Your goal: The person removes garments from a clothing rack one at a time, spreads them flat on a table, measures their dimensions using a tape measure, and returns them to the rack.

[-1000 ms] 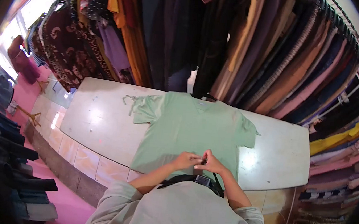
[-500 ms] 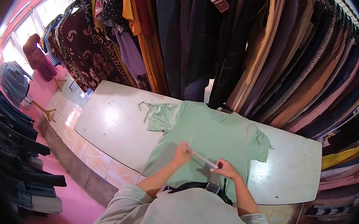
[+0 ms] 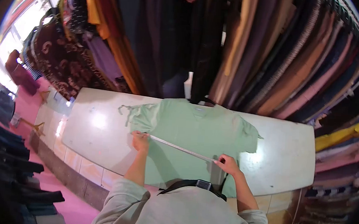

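While left hand [image 3: 141,141] grips white tape [image 3: 181,148] | right hand [image 3: 227,164] pinches it | green shirt [image 3: 193,128] beneath

Matt cloth shirt [image 3: 182,127], glossy tabletop [image 3: 91,132]

Pink wall [image 3: 28,105], tiled floor [image 3: 88,158], white table [image 3: 89,137]; seemingly windows [image 3: 29,23] glaring left.

And it's a pale grey top [image 3: 171,214], loose sleeves [image 3: 127,195], black strap [image 3: 182,183] bearing a dark box [image 3: 203,184]!
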Demonstrator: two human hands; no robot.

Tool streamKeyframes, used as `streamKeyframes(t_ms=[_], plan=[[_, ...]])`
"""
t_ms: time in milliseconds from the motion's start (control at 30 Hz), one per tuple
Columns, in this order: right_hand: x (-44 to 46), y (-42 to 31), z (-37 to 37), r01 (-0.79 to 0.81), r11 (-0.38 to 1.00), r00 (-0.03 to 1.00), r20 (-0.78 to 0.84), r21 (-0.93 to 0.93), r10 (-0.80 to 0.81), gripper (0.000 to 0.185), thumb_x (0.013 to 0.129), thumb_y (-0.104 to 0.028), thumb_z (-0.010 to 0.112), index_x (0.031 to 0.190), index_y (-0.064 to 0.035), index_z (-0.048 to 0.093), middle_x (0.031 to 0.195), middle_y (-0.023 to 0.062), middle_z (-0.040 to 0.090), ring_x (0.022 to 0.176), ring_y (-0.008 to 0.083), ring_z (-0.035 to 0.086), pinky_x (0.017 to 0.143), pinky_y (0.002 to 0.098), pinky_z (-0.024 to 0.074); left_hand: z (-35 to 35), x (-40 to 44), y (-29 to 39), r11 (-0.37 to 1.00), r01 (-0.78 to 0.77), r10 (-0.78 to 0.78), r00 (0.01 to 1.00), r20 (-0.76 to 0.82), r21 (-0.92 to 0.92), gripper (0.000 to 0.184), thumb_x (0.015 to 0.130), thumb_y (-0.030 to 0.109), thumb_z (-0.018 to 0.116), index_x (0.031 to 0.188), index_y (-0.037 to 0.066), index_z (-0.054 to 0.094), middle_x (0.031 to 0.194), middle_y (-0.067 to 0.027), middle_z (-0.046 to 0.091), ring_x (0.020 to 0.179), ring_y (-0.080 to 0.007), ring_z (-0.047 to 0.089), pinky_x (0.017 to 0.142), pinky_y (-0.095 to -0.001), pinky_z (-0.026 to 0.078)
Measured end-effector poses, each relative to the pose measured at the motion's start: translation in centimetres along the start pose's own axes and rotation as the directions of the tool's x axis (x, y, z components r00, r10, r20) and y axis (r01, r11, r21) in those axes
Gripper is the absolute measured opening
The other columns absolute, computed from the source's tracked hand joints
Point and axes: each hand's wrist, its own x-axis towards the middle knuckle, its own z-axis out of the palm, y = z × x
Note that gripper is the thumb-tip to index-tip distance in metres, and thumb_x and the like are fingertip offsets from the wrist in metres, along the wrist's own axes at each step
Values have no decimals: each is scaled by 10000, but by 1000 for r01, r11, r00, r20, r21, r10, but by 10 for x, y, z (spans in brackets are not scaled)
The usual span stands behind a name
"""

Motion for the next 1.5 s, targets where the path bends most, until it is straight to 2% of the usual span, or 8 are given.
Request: streamKeyframes(t_ms=[267,333,433,767,1167,1200,1433,1500], plan=[[10,45,-59,94,991,995,30,-97,-92,254,738,-318,639,754,-64,643,647,80,599,564,209,548,558,317,441,-14,0,21,977,-69,52,995,86,204,376,649,100,715,918,68,454,738,-28,651,712,-209,612,692,-319,429],[13,58,-81,-190,955,981,-79,-230,176,251,727,-334,633,718,-86,669,635,78,606,587,196,562,571,320,444,-15,-1,21,978,-69,51,994,96,196,382,651,102,717,920,68,447,745,-24,654,717,-205,612,692,-314,426],[18,69,-97,-335,897,942,-69,-288,329,250,713,-347,628,678,-104,678,634,62,618,615,184,580,589,317,450,-13,-1,20,980,-63,45,994,95,191,383,656,106,716,921,68,442,751,-16,656,733,-195,610,696,-315,416],[28,71,-96,-405,840,901,-1,-360,434,149,680,-247,623,675,-118,697,692,55,652,672,180,608,650,293,462,-12,2,12,968,-52,24,993,115,244,326,691,133,687,918,81,458,780,10,656,791,-199,595,718,-337,375],[30,73,-88,-416,793,901,-83,-445,425,108,610,-214,619,645,-146,694,650,67,636,626,209,603,609,320,471,-12,-1,13,952,-38,9,995,97,304,314,686,149,689,897,112,460,759,10,645,786,-200,590,751,-364,340],[31,66,-90,-435,763,878,-36,-478,478,174,596,-264,639,717,-151,693,791,93,651,784,257,617,724,354,493,-11,-1,12,955,-39,15,996,83,294,314,686,149,689,897,112,460,759,10,645,786,-200,590,751,-364,340],[26,72,-77,-398,737,914,-172,-547,367,234,652,-329,611,783,-149,683,917,113,629,876,297,585,781,384,476,-11,3,14,958,-29,-4,994,112,287,328,681,151,688,932,115,480,772,17,627,789,-195,588,764,-370,330],[10,59,-75,-297,739,948,-281,-604,151,320,632,-366,686,750,-71,646,800,147,607,744,309,590,673,381,483,-18,2,22,940,-41,12,996,87,338,332,677,152,693,930,112,483,773,17,624,791,-196,589,769,-369,329]])
